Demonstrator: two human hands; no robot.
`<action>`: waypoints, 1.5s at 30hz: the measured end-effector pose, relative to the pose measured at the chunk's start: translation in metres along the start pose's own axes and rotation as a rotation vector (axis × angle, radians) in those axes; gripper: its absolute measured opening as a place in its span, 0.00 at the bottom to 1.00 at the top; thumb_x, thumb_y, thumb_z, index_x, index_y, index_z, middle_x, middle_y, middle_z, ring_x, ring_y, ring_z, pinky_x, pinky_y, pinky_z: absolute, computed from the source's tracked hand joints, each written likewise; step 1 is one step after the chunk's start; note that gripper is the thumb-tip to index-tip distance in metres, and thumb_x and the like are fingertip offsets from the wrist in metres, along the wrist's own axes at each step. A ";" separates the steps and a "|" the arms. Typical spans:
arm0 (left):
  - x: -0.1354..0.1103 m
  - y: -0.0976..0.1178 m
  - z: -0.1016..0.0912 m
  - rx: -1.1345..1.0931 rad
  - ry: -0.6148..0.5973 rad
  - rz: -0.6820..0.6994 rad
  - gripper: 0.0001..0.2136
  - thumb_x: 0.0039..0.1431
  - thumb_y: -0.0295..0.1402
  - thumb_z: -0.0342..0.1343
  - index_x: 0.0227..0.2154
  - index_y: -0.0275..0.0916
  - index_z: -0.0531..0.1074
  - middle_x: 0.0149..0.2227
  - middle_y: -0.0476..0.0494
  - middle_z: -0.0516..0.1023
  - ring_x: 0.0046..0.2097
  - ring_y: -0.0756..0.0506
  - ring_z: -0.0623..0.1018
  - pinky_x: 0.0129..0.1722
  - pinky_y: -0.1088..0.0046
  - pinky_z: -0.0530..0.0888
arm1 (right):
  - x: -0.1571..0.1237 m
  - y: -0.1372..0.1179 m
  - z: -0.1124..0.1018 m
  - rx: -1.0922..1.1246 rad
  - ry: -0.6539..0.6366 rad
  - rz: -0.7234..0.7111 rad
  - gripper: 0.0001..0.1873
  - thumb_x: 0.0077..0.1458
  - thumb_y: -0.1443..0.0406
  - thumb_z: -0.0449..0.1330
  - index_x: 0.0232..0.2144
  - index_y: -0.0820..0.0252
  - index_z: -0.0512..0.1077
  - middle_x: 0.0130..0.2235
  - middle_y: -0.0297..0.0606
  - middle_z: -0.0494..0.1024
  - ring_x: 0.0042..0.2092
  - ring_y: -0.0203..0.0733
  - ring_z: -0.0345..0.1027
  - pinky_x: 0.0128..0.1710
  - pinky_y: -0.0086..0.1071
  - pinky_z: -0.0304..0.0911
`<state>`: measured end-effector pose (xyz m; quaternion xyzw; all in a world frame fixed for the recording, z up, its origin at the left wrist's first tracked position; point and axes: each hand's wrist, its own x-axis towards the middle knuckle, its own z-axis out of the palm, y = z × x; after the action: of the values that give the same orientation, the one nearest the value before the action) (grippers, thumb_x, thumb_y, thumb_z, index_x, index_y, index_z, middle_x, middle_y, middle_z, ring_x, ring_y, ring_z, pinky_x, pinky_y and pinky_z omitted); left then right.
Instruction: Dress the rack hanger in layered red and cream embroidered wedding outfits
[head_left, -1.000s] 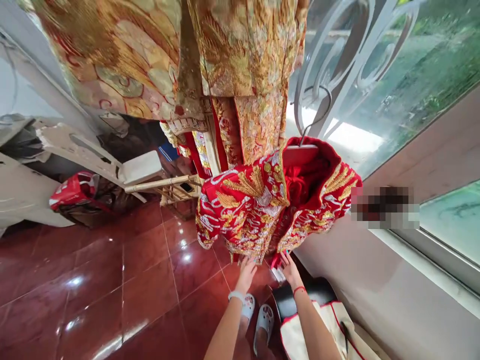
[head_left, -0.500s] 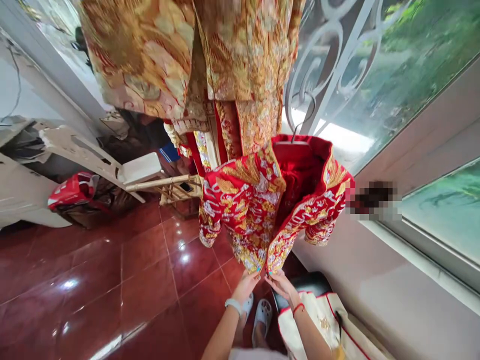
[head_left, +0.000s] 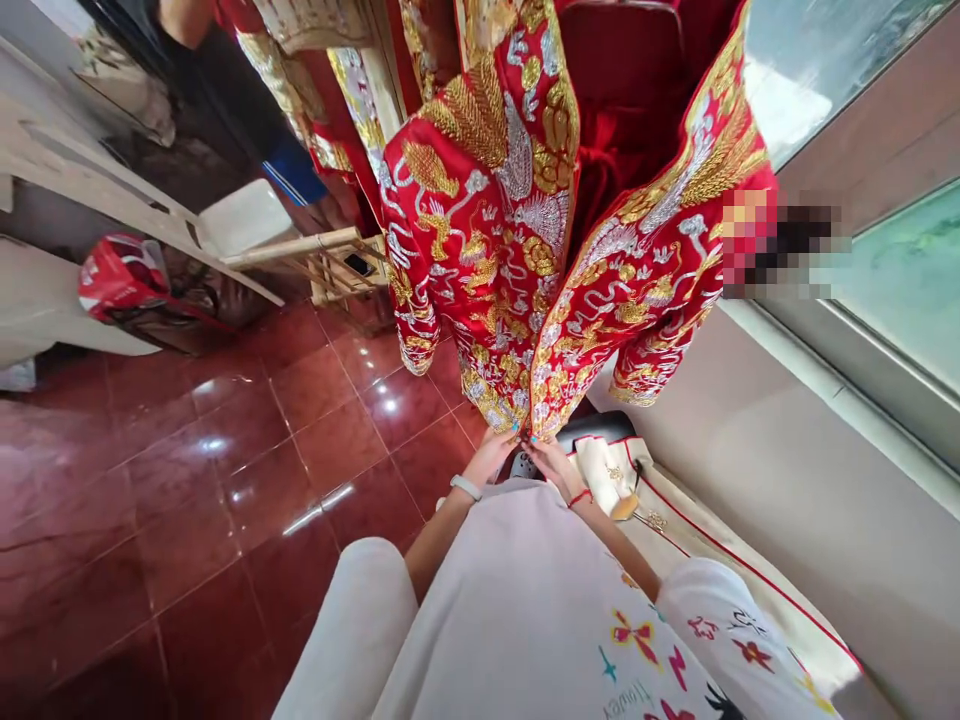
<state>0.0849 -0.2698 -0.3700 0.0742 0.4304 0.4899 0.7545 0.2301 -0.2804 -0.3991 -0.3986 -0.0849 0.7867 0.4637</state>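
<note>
You're leaning in now, so your white T-shirt (head_left: 517, 600) is filling the lower view. Your left hand (head_left: 491, 457) and right hand (head_left: 553, 467) are both closed, pinching the front hem of the one red embroidered jacket (head_left: 487, 280), which is hanging above them, its two sleeves dangling.

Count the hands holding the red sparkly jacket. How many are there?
2. The left hand, with a white wristband, holds the bottom edge of the red embroidered jacket. The right hand, with a red bracelet, holds that edge right beside it.
</note>
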 end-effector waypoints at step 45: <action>-0.020 0.001 0.015 -0.001 -0.046 0.027 0.18 0.51 0.28 0.68 0.45 0.41 0.78 0.44 0.41 0.83 0.56 0.39 0.77 0.64 0.57 0.64 | -0.014 0.006 0.031 0.042 0.037 -0.051 0.22 0.29 0.64 0.78 0.29 0.52 0.73 0.31 0.30 0.80 0.35 0.41 0.73 0.41 0.36 0.71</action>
<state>0.0924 -0.2805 -0.3490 0.0911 0.4117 0.4983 0.7576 0.2073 -0.2877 -0.3736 -0.4008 -0.0699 0.7688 0.4933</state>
